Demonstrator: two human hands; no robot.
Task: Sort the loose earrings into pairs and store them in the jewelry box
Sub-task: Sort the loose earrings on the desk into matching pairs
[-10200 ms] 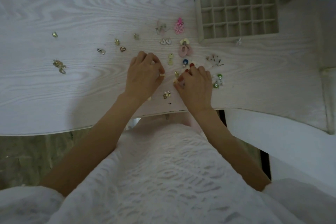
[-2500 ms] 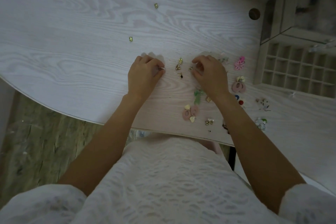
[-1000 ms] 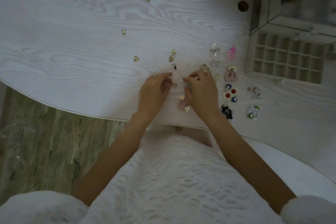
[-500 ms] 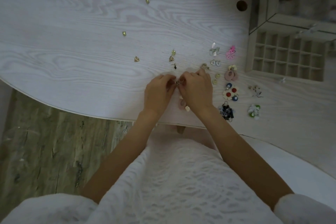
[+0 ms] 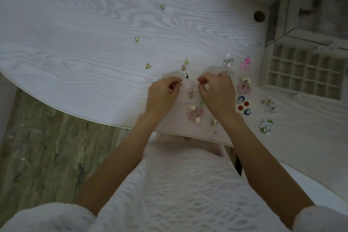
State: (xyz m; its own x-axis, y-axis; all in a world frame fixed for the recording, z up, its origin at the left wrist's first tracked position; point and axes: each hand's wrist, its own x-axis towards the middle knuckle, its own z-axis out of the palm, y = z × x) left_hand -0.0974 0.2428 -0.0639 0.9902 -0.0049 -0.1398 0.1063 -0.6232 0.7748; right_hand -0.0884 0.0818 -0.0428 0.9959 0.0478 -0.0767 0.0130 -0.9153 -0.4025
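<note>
The surface (image 5: 75,43) is pale wood grain with a curved near edge. The jewelry box (image 5: 305,73) stands at its far right, its grid tray of square compartments facing up. Left hand (image 5: 162,94) and right hand (image 5: 217,91) rest near the edge, apart, both with fingers curled; each thumb meets a fingertip as in a pinch, but whether anything is held cannot be told (the items are too small). Between the hands lies a small metal earring (image 5: 190,94). Sorted earrings sit right of the right hand: pink flower (image 5: 245,64), pink hoops (image 5: 244,87), red-and-blue flowers (image 5: 244,107), green-and-white cluster (image 5: 266,126). A second pink hoop pair (image 5: 194,115) lies near the wrists. Loose gold pieces (image 5: 148,66) are scattered to the left.
</note>
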